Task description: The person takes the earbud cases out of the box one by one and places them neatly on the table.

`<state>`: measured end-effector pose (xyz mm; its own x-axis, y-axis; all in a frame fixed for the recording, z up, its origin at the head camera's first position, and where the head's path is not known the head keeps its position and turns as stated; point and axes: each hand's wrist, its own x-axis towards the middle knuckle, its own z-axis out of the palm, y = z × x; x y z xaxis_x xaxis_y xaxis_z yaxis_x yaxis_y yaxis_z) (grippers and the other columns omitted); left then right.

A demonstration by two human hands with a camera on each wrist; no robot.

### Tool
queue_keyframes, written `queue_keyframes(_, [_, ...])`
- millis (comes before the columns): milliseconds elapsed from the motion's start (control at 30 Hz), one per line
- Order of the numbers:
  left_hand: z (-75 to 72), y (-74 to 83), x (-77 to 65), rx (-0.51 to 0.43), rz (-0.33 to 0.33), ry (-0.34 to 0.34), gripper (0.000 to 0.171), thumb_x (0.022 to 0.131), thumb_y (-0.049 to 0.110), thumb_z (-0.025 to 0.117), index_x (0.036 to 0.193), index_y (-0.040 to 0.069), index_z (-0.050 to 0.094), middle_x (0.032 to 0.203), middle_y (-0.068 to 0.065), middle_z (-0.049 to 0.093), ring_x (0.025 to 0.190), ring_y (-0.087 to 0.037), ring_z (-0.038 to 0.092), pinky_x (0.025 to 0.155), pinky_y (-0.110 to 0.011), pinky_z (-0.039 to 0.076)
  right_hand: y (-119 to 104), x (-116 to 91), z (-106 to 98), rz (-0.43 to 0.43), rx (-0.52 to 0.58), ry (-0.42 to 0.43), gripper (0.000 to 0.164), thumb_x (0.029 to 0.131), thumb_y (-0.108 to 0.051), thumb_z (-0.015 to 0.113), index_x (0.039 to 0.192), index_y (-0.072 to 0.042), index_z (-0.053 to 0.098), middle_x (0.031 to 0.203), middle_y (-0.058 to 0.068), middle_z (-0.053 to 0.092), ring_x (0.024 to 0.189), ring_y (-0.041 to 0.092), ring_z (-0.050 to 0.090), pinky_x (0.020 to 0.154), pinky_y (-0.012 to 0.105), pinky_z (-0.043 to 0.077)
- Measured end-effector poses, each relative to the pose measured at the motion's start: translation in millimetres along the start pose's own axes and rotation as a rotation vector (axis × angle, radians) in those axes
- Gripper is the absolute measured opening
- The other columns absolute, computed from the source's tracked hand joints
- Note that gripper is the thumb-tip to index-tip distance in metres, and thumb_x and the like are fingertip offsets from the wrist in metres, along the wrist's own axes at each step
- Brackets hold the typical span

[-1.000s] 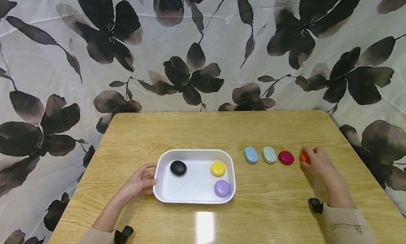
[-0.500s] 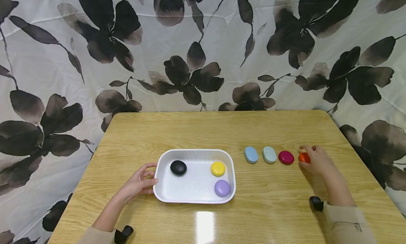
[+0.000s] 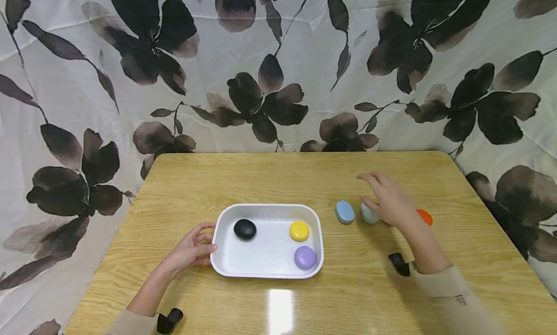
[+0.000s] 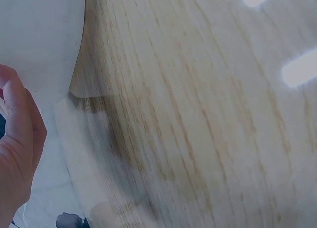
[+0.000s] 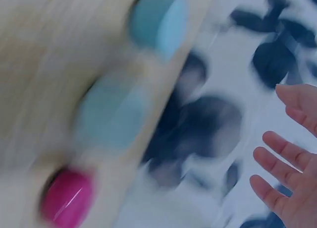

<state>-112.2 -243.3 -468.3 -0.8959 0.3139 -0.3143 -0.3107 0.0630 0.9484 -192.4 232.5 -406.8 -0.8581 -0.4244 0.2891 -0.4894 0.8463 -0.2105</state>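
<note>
My left hand (image 3: 191, 248) holds the left end of a white rectangular tray (image 3: 266, 272), thumb at its rim. Inside the tray are a black pebble-like disc (image 3: 245, 229), a yellow one (image 3: 299, 231) and a purple one (image 3: 305, 257). Over the row of discs on the right, my right hand (image 3: 390, 199) hovers with fingers spread and nothing in them. A light blue disc (image 3: 344, 212) lies left of it; a pale mint disc (image 3: 369, 214) and an orange disc (image 3: 425, 216) are partly covered by the hand and wrist. The crimson disc (image 5: 68, 198), hidden in the head view, shows in the right wrist view.
The wooden table (image 3: 243, 180) carries everything. A white cloth with dark flowers (image 3: 278, 59) hangs behind its far edge. A dark strap-like device (image 3: 169, 320) sits at the left wrist, another (image 3: 399, 264) at the right.
My right hand has let go of the orange disc, which stays at the right end of the row, and has moved left over the crimson and mint discs. My left hand stays at the tray.
</note>
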Motion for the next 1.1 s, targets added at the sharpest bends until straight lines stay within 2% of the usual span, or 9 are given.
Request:
queue_keyframes(233, [0.2, 0.4, 0.5, 0.002, 0.001, -0.003, 0.062, 0.086, 0.003, 0.059, 0.137, 0.002, 0.024, 0.098, -0.009, 0.05, 0.078, -0.021, 0.059, 0.064, -0.033, 0.055, -71, 37, 16, -0.17, 0.042, -0.003, 0.053, 0.083, -0.018, 0.067, 0.13, -0.011, 0.044, 0.125, 0.012, 0.047, 0.114, 0.032, 0.046, 0.094, 0.053, 0.037])
queue_keyframes(400, [1.2, 0.9, 0.2, 0.006, -0.005, 0.007, 0.063, 0.085, 0.004, 0.061, 0.136, 0.002, 0.024, 0.096, -0.006, 0.05, 0.078, -0.02, 0.059, 0.064, -0.034, 0.055, -112, 54, 32, -0.323, 0.035, -0.067, 0.05, 0.086, -0.024, 0.063, 0.132, -0.016, 0.043, 0.129, 0.009, 0.045, 0.118, 0.027, 0.044, 0.098, 0.048, 0.036])
queue_keyframes(533, [1.4, 1.7, -0.4, 0.009, -0.006, 0.012, 0.064, 0.085, 0.005, 0.063, 0.136, 0.002, 0.024, 0.094, -0.004, 0.05, 0.078, -0.019, 0.058, 0.064, -0.035, 0.055, -136, 60, 45, -0.443, -0.006, -0.139, 0.051, 0.088, -0.027, 0.06, 0.135, -0.02, 0.039, 0.133, 0.008, 0.042, 0.122, 0.025, 0.042, 0.1, 0.046, 0.036])
queue_keyframes(800, [2.0, 7.5, -1.4, 0.006, -0.018, 0.004, 0.064, 0.085, 0.005, 0.062, 0.137, 0.002, 0.023, 0.096, -0.007, 0.05, 0.079, -0.021, 0.058, 0.065, -0.035, 0.055, -164, 69, 68, -0.615, -0.099, -0.26, 0.053, 0.089, -0.028, 0.058, 0.136, -0.022, 0.036, 0.136, 0.005, 0.04, 0.121, 0.023, 0.042, 0.101, 0.042, 0.035])
queue_keyframes(1000, [3.0, 12.9, -1.4, 0.001, -0.029, 0.002, 0.064, 0.086, 0.004, 0.061, 0.137, 0.002, 0.023, 0.094, -0.005, 0.049, 0.079, -0.02, 0.058, 0.065, -0.035, 0.055, -172, 75, 84, -0.661, -0.164, -0.348, 0.054, 0.089, -0.03, 0.057, 0.138, -0.026, 0.035, 0.139, 0.006, 0.035, 0.126, 0.022, 0.037, 0.102, 0.041, 0.035])
queue_keyframes(1100, [3.2, 15.6, -1.7, 0.0, -0.029, -0.005, 0.062, 0.086, 0.002, 0.059, 0.137, 0.002, 0.023, 0.093, -0.004, 0.049, 0.08, -0.022, 0.058, 0.065, -0.035, 0.055, -172, 75, 92, -0.667, -0.181, -0.359, 0.058, 0.088, -0.033, 0.059, 0.14, -0.027, 0.032, 0.142, 0.009, 0.033, 0.129, 0.024, 0.033, 0.102, 0.041, 0.034])
